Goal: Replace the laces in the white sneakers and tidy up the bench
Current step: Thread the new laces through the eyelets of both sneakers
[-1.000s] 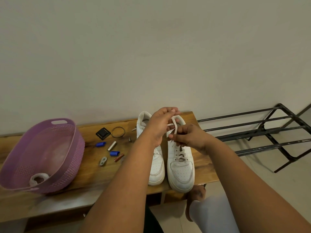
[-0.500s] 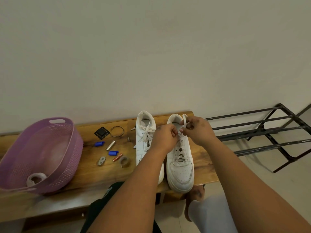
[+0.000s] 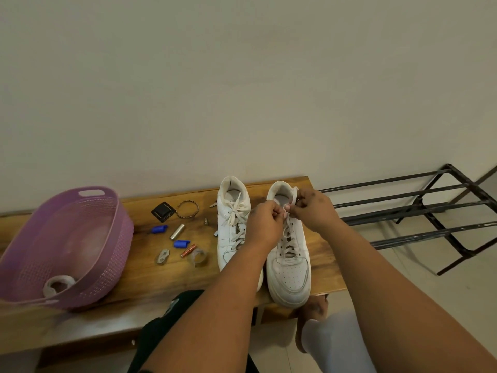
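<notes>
The lace [image 3: 289, 232] of the right-hand sneaker [image 3: 289, 254] is now drawn down close over the tongue, where a second ago it was lifted in a loop above the shoe. The left hand [image 3: 265, 224] and right hand [image 3: 313, 211] have dropped with it and meet at the top eyelets, each hand's fingers pinched on a lace end. That looks like the knot being tightened. Left of the fingers stands the other sneaker [image 3: 232, 227], already tied. Further left small clutter and the purple basket [image 3: 113, 238] wait on the bench [image 3: 150, 278], untidied.
</notes>
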